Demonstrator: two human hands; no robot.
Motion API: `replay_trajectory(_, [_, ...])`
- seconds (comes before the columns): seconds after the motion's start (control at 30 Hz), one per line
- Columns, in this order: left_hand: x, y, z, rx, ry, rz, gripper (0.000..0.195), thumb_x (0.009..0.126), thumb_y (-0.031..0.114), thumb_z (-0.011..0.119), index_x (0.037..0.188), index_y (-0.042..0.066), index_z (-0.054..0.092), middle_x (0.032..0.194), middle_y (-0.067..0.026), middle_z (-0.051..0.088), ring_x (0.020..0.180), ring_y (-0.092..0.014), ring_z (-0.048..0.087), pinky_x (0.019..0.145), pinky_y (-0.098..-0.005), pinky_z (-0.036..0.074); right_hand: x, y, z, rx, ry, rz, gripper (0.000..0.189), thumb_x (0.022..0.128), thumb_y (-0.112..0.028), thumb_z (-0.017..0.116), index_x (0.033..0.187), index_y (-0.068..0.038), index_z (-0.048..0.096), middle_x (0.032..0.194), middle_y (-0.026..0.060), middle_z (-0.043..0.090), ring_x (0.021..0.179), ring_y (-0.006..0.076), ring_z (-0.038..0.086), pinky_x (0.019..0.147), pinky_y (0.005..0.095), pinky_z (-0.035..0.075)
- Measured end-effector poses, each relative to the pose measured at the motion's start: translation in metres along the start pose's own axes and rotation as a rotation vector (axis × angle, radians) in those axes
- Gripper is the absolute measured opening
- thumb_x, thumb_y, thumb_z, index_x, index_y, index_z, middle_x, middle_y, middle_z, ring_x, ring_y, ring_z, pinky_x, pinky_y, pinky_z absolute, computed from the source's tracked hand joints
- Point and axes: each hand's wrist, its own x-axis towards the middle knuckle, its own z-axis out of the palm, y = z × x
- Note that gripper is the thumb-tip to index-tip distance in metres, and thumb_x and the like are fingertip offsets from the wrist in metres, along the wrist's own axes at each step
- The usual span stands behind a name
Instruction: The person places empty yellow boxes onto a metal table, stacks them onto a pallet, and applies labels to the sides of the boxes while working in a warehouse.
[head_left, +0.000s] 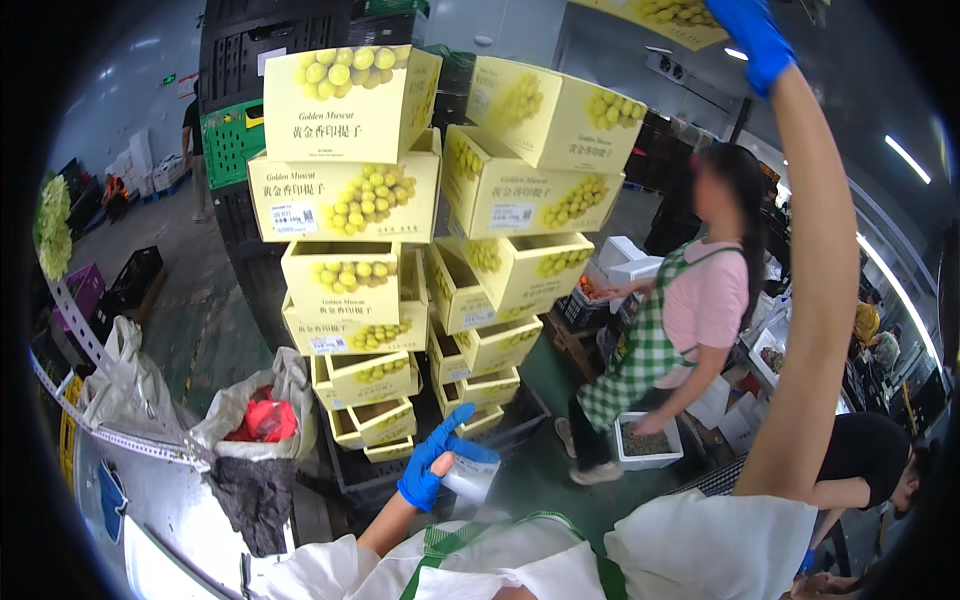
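My left hand (439, 465), in a blue glove with a bare thumb tip, holds a white roll of labels (471, 474) low in front of my chest. My right hand (754, 37), gloved in blue, is raised high at the upper right. Its fingers are at the edge of a yellow grape carton (675, 19), cut off by the picture's top. Before me stand two tall stacks of yellow grape cartons, a left stack (341, 199) and a right stack (536, 199), laid crosswise. Some lower cartons show open tops. White labels are on several of them.
A black crate (352, 480) lies under the stacks. Dark crates and a green crate (225, 146) rise behind. A person in a checked apron (645, 330) carries a white foam box (649, 450) at right. A sack with red bags (262, 416) stands left, beside a metal table (172, 502).
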Motion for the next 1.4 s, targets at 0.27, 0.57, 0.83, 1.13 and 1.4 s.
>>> replay_trajectory(0.27, [-0.003,0.003,-0.039,-0.118,0.118,-0.076,0.083,0.075,0.046,0.052,0.13,-0.001,0.012,0.092,-0.0207,0.058,0.089,-0.027,0.056,0.082,-0.0325,0.041,0.12,0.117,0.096,-0.157,-0.007,0.388,0.041,0.069,-0.011,0.052,0.109,-0.01,0.045,0.085,0.0129,0.059,0.077,0.0202,0.056,0.07,0.0281,0.042])
replay_trajectory(0.57, [-0.003,-0.006,-0.051,-0.112,0.065,-0.081,0.062,0.083,0.034,0.044,0.129,0.0,0.02,0.097,-0.0157,0.057,0.09,-0.019,0.053,0.084,-0.0272,0.036,0.136,0.166,0.129,-0.293,0.037,0.569,0.026,0.07,-0.004,0.042,0.088,-0.001,0.06,0.08,0.0144,0.062,0.076,0.0232,0.058,0.069,0.0316,0.043])
replay_trajectory(0.83, [-0.011,-0.02,-0.058,0.002,0.069,-0.139,0.079,0.077,0.048,0.048,0.13,-0.001,0.014,0.095,-0.021,0.057,0.092,-0.026,0.054,0.084,-0.0318,0.039,0.112,0.217,0.137,-0.381,0.302,0.52,0.027,0.068,-0.001,0.041,0.088,-0.003,0.06,0.086,0.0144,0.06,0.083,0.0259,0.057,0.073,0.0309,0.043])
replay_trajectory(1.13, [-0.019,-0.024,-0.051,0.008,0.056,-0.155,0.075,0.079,0.045,0.046,0.13,0.0,0.015,0.094,-0.0218,0.056,0.092,-0.026,0.054,0.083,-0.0318,0.04,0.113,0.15,0.121,-0.217,0.083,0.552,0.032,0.066,0.002,0.039,0.091,-0.002,0.059,0.091,0.0134,0.059,0.087,0.0245,0.056,0.076,0.0295,0.042])
replay_trajectory(1.4, [-0.017,-0.026,-0.048,-0.065,0.006,-0.185,0.072,0.079,0.041,0.049,0.129,0.001,0.017,0.096,-0.0225,0.055,0.092,-0.028,0.054,0.083,-0.0336,0.04,0.102,0.143,0.108,-0.233,0.147,0.468,0.042,0.064,0.007,0.037,0.1,-0.004,0.057,0.101,0.0123,0.056,0.097,0.0196,0.052,0.082,0.0271,0.04])
